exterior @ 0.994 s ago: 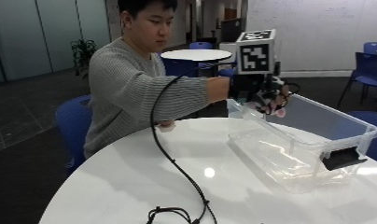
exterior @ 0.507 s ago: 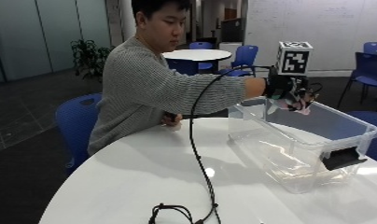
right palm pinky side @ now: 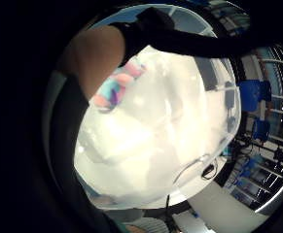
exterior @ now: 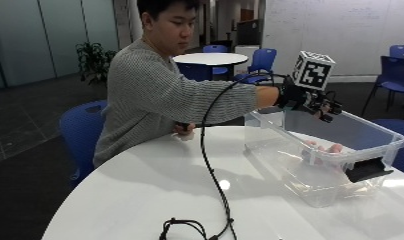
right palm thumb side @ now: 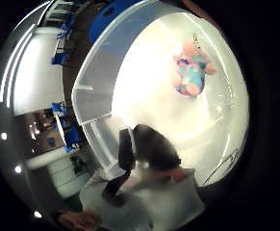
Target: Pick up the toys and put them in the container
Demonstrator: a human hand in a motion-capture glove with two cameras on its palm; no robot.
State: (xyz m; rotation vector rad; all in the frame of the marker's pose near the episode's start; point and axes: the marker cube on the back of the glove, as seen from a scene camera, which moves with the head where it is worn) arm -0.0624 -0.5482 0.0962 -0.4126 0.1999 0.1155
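On the white desk at the frame's right stands the clear container, the pink and blue toy within it, and above it hovers the gloved right hand, fingers spread, holding nothing.

Item: clear plastic container, filling most of the view, its pale floor glaring under the light and its rim curving around the bright interior.

Item: plush toy in pink, blue and purple (small, rounded limbs), showing against the container's floor; whether it is resting there or hanging above cannot be told.

Item: black latch sitting at the container's near wall.

Item: blue chairs standing beyond the container, in the room behind.
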